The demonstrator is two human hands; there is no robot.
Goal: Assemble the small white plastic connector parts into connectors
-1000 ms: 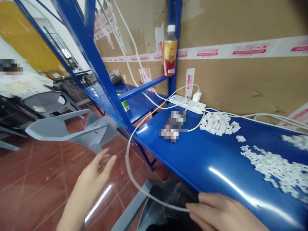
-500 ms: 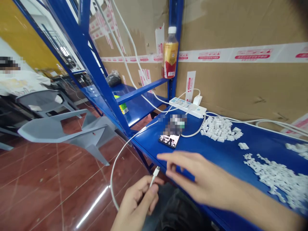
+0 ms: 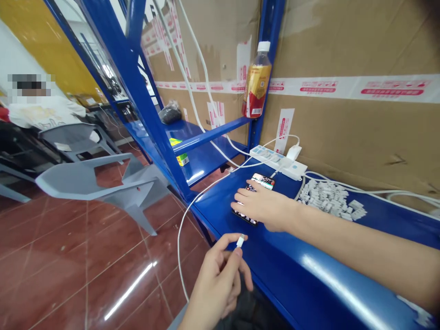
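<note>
My left hand [image 3: 223, 279] pinches a white charging cable [image 3: 240, 241] just behind its plug, and the plug's metal tip points up. From there the cable loops out to the left and back towards the power strip. My right hand [image 3: 263, 204] reaches across the blue shelf, palm down, with its fingers spread over a phone [image 3: 261, 179]. The phone lies face up with its screen lit, and the hand covers its middle. My right thumb is hidden. A short cable runs from the phone's far end towards the power strip [image 3: 275, 161].
White plastic pieces [image 3: 330, 198] are heaped right of the phone. A drink bottle [image 3: 257, 80] stands on the blue crossbar by the cardboard. Grey chairs [image 3: 103, 183] are at the left, where a person [image 3: 44, 107] sits. A yellow-green box [image 3: 181, 155] lies on the neighbouring shelf.
My right hand has moved forward from the shelf's front edge onto the phone, its fingers spreading. My left hand still holds the cable, now nearer the shelf. The view has shifted slightly.
</note>
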